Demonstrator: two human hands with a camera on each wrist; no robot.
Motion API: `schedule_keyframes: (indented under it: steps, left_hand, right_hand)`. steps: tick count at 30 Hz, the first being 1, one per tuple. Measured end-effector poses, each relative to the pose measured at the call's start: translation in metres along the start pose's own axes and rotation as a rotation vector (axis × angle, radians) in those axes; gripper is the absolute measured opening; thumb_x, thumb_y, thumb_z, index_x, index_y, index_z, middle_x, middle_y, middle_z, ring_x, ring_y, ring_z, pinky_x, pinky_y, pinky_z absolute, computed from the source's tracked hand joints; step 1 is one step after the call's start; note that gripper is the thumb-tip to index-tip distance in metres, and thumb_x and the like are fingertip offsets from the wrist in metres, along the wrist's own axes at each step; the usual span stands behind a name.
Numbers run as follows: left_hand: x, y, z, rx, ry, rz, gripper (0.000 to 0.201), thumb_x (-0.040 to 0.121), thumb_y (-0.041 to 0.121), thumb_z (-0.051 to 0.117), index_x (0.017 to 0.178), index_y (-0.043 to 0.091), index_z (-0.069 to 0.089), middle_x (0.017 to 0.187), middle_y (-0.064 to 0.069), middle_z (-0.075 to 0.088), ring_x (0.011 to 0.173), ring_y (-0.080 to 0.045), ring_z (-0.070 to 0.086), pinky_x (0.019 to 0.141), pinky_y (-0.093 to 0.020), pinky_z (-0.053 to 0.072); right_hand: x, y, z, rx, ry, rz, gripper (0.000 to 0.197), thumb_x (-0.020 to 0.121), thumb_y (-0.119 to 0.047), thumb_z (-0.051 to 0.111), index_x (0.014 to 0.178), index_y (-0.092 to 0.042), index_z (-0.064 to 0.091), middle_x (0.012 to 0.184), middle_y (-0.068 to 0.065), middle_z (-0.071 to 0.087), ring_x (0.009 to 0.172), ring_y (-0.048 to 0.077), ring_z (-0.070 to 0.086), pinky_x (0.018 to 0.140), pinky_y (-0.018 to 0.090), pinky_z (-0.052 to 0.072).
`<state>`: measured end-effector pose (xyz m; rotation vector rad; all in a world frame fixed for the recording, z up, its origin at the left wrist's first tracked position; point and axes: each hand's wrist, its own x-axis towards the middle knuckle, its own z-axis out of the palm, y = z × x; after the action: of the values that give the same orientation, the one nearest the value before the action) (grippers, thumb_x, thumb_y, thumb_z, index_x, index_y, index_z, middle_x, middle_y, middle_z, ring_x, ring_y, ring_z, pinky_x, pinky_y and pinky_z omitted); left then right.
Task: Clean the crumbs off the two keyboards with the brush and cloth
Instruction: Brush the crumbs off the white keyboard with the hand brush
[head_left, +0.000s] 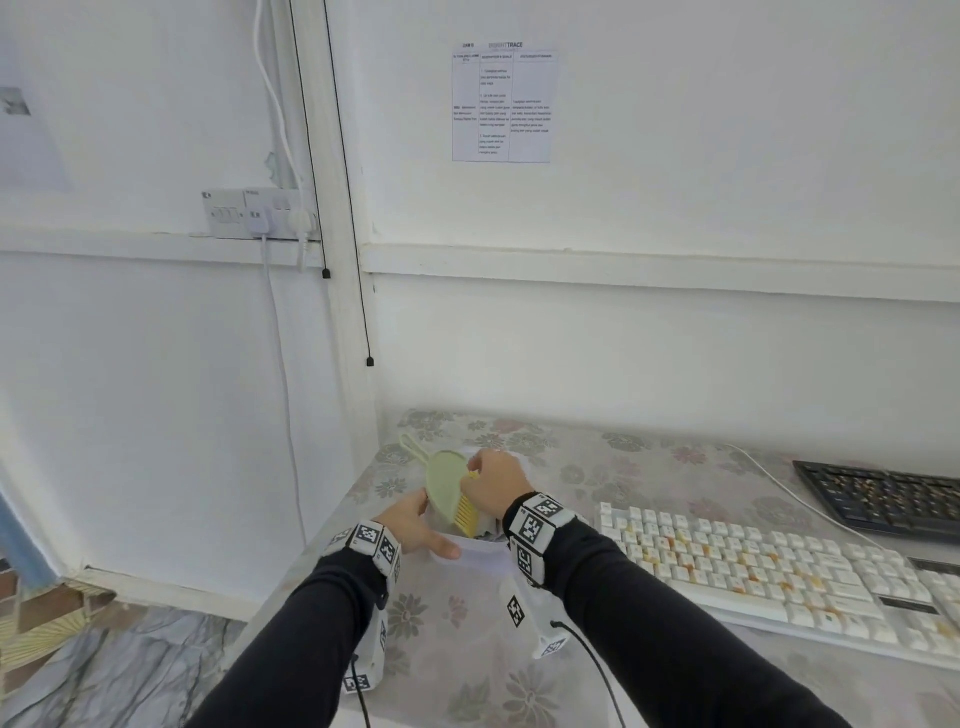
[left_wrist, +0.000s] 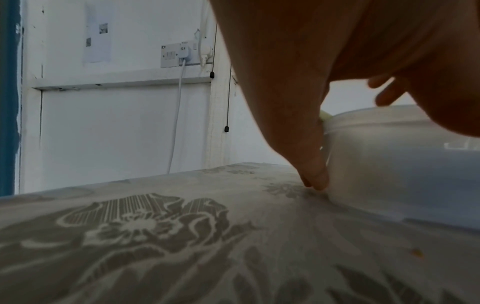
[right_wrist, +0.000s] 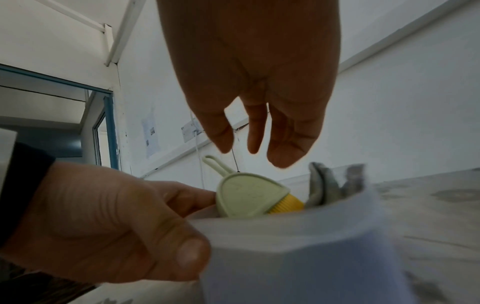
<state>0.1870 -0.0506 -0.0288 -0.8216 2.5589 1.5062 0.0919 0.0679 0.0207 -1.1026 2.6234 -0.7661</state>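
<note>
A white tub (head_left: 480, 552) stands at the left of the table. In it sit a green dustpan (head_left: 444, 480), a yellow brush (head_left: 467, 514) and a grey cloth (right_wrist: 322, 189). My left hand (head_left: 415, 525) grips the tub's left rim, thumb on the near wall (right_wrist: 285, 236). My right hand (head_left: 493, 486) hovers over the tub with straight fingers (right_wrist: 255, 144) just above the dustpan (right_wrist: 246, 195) and holds nothing. A white keyboard (head_left: 753, 566) and a black keyboard (head_left: 883, 499) lie to the right, both dotted with orange crumbs.
The table (head_left: 457, 649) wears a floral cover and its left edge drops to the floor right beside the tub. White walls close off the back and left. A wall socket (head_left: 260, 213) has cables hanging down. A white cable (head_left: 769, 475) runs behind the keyboards.
</note>
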Motion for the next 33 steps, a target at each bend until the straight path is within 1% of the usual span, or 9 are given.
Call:
schedule_keyframes:
  steps: [3,6,8,12,16,20,24,28,33]
  left_hand:
    - [-0.003,0.008,0.001,0.041,-0.012,-0.023,0.122,0.042,0.037,0.087,0.145,0.014,0.027,0.147,-0.003,0.037,0.136,-0.019,0.034,0.114,-0.037,0.029]
    - [0.005,0.004,0.002,0.081,0.004,-0.064,0.103,0.067,0.017,0.082,0.148,0.009,0.019,0.152,-0.006,0.029,0.141,-0.02,0.025,0.115,-0.034,0.026]
    - [0.004,0.003,0.0,0.094,-0.007,-0.063,0.103,0.068,0.019,0.081,0.149,0.008,0.017,0.153,-0.006,0.027,0.142,-0.02,0.024,0.115,-0.034,0.024]
    - [0.0,0.003,-0.007,0.125,-0.052,-0.032,0.117,0.05,0.039,0.084,0.148,0.016,0.023,0.149,0.0,0.035,0.139,-0.017,0.03,0.115,-0.038,0.025]
    - [0.0,0.001,-0.009,0.12,-0.088,-0.005,0.116,0.047,0.039,0.084,0.146,0.021,0.025,0.148,0.002,0.036,0.139,-0.018,0.03,0.115,-0.04,0.024]
    - [0.0,0.0,-0.007,0.028,-0.097,0.005,0.137,0.038,0.035,0.084,0.151,0.019,0.008,0.153,0.001,0.027,0.142,-0.017,0.024,0.117,-0.039,0.021]
    - [-0.003,0.008,-0.006,0.063,-0.085,-0.006,0.137,0.04,0.033,0.083,0.15,0.015,0.004,0.154,-0.001,0.022,0.143,-0.02,0.021,0.118,-0.039,0.018]
    - [0.018,-0.003,-0.008,0.179,-0.104,-0.022,0.153,0.016,0.063,0.087,0.147,0.027,0.015,0.147,0.002,0.035,0.14,-0.023,0.028,0.113,-0.046,0.027]
    - [0.005,0.024,-0.006,0.202,-0.049,-0.073,0.17,0.011,0.073,0.074,0.149,0.014,-0.007,0.155,-0.006,0.018,0.143,-0.025,0.018,0.116,-0.039,0.019]
  right_hand:
    - [0.007,-0.021,0.008,-0.029,-0.152,0.017,0.052,0.09,-0.036,0.052,0.129,-0.004,0.045,0.124,0.013,0.056,0.116,0.028,0.052,0.095,0.033,0.043]
    - [0.016,-0.032,0.022,-0.053,-0.241,0.081,0.054,0.088,-0.043,0.053,0.123,-0.002,0.046,0.097,0.01,0.058,0.092,0.024,0.056,0.077,0.031,0.044]
    - [0.023,-0.037,0.029,-0.094,-0.243,0.096,0.046,0.089,-0.041,0.051,0.116,-0.004,0.049,0.084,0.006,0.054,0.082,0.022,0.054,0.067,0.029,0.042]
    - [0.033,-0.039,0.034,-0.127,-0.194,0.076,0.034,0.091,-0.025,0.047,0.117,-0.003,0.048,0.107,0.013,0.058,0.075,0.022,0.051,0.046,0.023,0.03]
    - [0.03,-0.038,0.029,-0.049,-0.128,0.124,0.036,0.09,-0.019,0.05,0.12,-0.003,0.039,0.083,0.003,0.05,0.058,0.012,0.043,0.045,0.022,0.029]
    - [0.026,-0.032,0.026,-0.171,-0.08,0.073,0.036,0.092,-0.012,0.048,0.125,-0.003,0.037,0.116,0.014,0.057,0.08,0.02,0.056,0.05,0.023,0.034]
    - [0.02,-0.029,0.002,-0.179,0.014,0.05,0.03,0.094,-0.005,0.038,0.123,0.0,0.044,0.119,0.015,0.057,0.104,0.028,0.06,0.072,0.029,0.048]
    - [0.014,-0.018,-0.033,0.093,0.205,0.05,0.027,0.094,-0.011,0.035,0.116,0.002,0.044,0.106,0.02,0.058,0.082,0.031,0.054,0.067,0.032,0.042]
    - [0.002,0.017,-0.08,0.228,0.364,0.063,0.025,0.093,-0.011,0.033,0.113,0.001,0.041,0.088,0.015,0.05,0.073,0.03,0.048,0.063,0.032,0.038]
